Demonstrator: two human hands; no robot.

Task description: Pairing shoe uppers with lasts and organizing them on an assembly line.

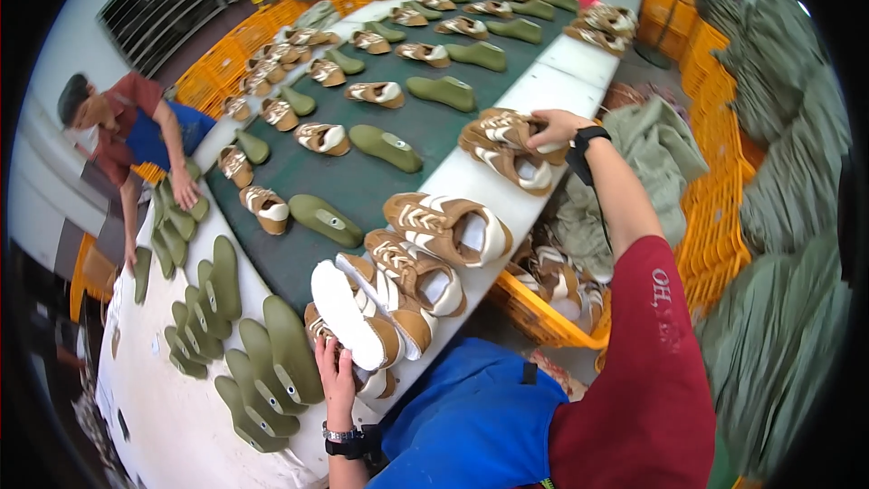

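Note:
My right hand (554,131) is closed on the heel end of a brown sneaker (502,127) with cream stripes. That sneaker sits beside another brown sneaker (511,167) on the white table edge. At the near end, my left hand (337,385) grips the side of a brown sneaker (319,324), partly hidden under the pile. Over it lies a sneaker turned on its side, its white sole (348,312) showing, with a second tilted sneaker (396,303) against it. Between my hands, two laced brown sneakers (448,225) (415,270) stand upright.
A dark green conveyor belt (353,186) carries sneakers and green shoe lasts (386,147). More lasts (272,367) stand in rows on the white side table (154,389), where a co-worker (149,122) handles some. An orange crate (543,317) of shoes and stacked orange crates (701,226) flank my right.

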